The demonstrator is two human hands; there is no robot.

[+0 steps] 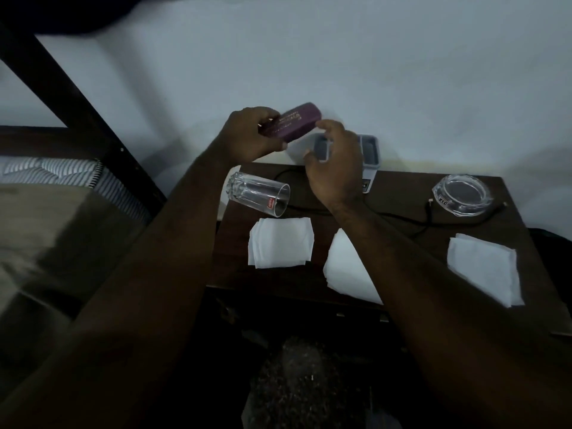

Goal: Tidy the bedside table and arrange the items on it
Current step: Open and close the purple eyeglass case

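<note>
In the head view, the only one, the bedside table (402,190) fills the middle and right of the frame, and the picture is dark.

The left hand (250,134) grasps a purple case (294,120) by its left end, fingers and thumb curled around it. It holds the case in the air at upper centre, tilted, above the back edge of the table. The right hand (335,162) is just beside the right end of the case, with the fingers loosely bent and nothing held in them. I cannot tell if its fingertips touch the case. Behind this hand, against the wall, stands a grey tray (370,150), partly hidden.

On the table:
- A drinking glass (258,193) lies on its side at the left edge.
- A glass ashtray (461,196) sits at the right back.
- A black cable (402,218) runs across the middle.
- Three white tissue piles lie in front: left (281,246), middle (343,267) and right (484,267).

My judgement of the risks:
- The glass is round and close to the edge, directly under the left forearm. A small push from the arm could roll it off.
- The case is held by one end only, so it could slip if the grasp loosens before the other hand takes it.
- A wrist could catch the cable and drag the ashtray with it.
</note>
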